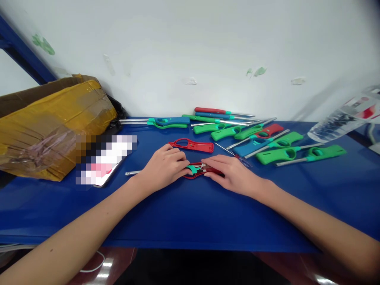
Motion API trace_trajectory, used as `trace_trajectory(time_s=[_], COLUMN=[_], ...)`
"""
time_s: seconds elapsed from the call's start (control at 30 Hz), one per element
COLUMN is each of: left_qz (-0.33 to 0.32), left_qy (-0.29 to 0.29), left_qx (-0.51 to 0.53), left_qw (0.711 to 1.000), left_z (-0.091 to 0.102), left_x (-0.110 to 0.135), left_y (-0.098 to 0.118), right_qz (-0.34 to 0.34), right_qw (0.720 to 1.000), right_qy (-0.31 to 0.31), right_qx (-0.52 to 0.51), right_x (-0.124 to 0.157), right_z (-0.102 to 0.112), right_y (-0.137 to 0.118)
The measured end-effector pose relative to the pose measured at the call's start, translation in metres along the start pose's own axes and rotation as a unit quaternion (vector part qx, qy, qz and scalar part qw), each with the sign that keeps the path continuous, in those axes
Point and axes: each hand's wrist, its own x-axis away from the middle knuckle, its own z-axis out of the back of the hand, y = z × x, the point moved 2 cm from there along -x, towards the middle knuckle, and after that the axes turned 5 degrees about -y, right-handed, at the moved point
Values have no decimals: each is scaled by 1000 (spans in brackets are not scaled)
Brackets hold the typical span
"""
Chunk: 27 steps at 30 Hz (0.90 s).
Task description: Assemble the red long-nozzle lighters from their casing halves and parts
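Observation:
An opened red long-nosed lighter lies low over the blue table with its inner parts showing and its metal tube pointing left. My left hand is closed around its front end, by the turquoise trigger. At the handle end my right hand grips it, the fingertips at the small parts inside. Just behind my hands rests the loose red half-shell of the handle, inner side up. A thin screwdriver-like rod lies behind my right hand, partly hidden by it.
Several green, blue and red lighters are spread at the back and right. More lighters lie back left. A phone and a taped cardboard box stand left. A tilted plastic bottle is at right, on the blue table.

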Motion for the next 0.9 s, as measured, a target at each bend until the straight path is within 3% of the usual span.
trace_trajectory(time_s=[0.37,0.9], left_qz=[-11,-7], left_qy=[28,21], left_qx=[3,8], left_qw=[1000,1000], left_z=[1,2], left_x=[-2,-3], left_y=[1,2], right_qz=[-1,-8], right_qw=[1000,1000], right_qy=[3,-3], right_qx=[-3,-7], right_x=[0,0], right_z=[0,1], right_y=[0,-1])
